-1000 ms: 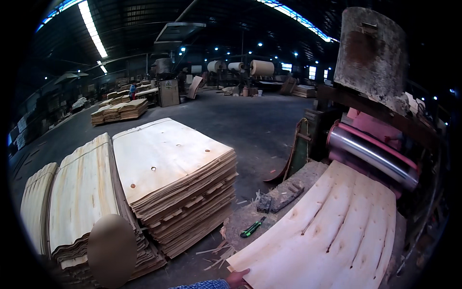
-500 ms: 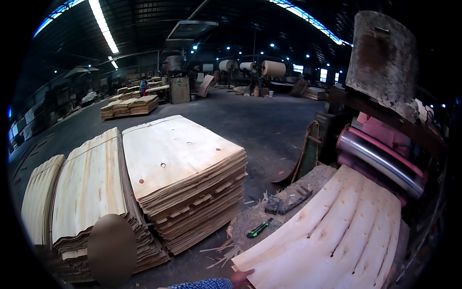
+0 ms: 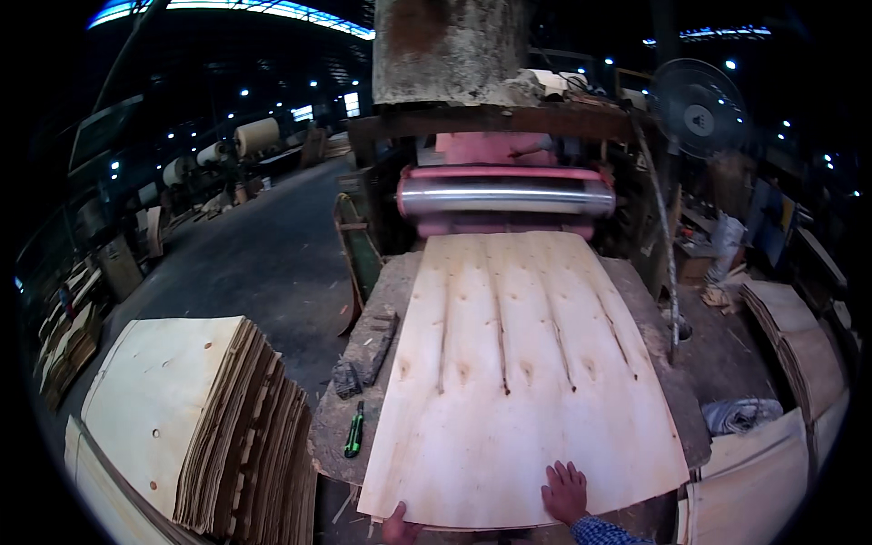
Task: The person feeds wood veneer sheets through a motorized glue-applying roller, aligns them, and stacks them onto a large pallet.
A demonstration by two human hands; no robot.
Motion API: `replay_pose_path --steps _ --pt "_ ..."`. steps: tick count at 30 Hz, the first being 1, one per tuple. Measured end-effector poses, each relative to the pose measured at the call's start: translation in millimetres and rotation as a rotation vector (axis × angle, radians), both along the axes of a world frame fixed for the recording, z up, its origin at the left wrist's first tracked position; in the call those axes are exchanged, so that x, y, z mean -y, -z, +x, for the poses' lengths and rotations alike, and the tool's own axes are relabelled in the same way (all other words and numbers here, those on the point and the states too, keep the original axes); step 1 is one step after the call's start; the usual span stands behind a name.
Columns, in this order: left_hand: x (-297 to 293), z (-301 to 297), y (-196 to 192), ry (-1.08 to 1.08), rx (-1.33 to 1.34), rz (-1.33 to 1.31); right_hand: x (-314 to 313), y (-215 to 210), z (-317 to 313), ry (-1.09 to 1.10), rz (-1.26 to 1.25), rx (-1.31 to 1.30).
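A pale wood veneer sheet point(image 3: 509, 436) with knots and several long splits lies on the worn feed table point(image 3: 658, 336). Its far end reaches the shiny steel roller point(image 3: 509, 196) of a machine with pink-stained rollers. My left hand point(image 3: 400, 526) grips the near left corner, thumb on top and the other fingers hidden beneath the edge. Flat on the sheet near its front edge rests my right hand point(image 3: 565, 493), fingers spread, holding nothing. Left of the sheet, a green and black utility knife point(image 3: 354, 430) lies on the table beside a dark block point(image 3: 372, 350).
A tall veneer stack point(image 3: 163, 391) stands at the left. More veneer sheets point(image 3: 754, 481) are piled at the right, with a plastic-wrapped bundle point(image 3: 743, 416) by them. Behind stand a fan point(image 3: 698, 118) and an upright rod point(image 3: 661, 236); a rusty drum point(image 3: 445, 54) sits above the rollers.
My view has swung right, so the machine and sheet now sit in the middle. My right hand has come into view on the sheet. The left hand still holds the sheet's near left corner.
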State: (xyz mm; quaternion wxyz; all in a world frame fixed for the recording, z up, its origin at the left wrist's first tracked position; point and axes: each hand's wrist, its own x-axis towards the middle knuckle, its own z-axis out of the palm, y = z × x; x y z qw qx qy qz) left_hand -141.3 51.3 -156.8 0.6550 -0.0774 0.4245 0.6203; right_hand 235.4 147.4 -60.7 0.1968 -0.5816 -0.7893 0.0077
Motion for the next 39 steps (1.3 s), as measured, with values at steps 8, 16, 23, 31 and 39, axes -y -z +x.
replay_pose_path --steps 8,16,23,31,39 --pt "5.3 -7.2 6.3 0.039 -0.113 0.031 14.3 -5.2 -4.5 0.003 -0.079 0.029" --pt "7.4 -11.2 15.4 0.005 -0.107 0.025 14.1 2.6 -5.5 0.008 -0.141 0.034" --pt "8.4 -11.3 14.8 0.029 -0.071 0.067 8.3 6.2 -4.2 0.022 -0.163 0.048" --pt "8.1 -11.9 16.4 0.046 -0.070 0.060 9.5 4.4 -0.6 0.024 -0.165 0.031" --pt "7.3 -17.6 34.5 0.051 -0.153 0.075 11.8 10.9 -1.9 0.012 -0.156 0.044"
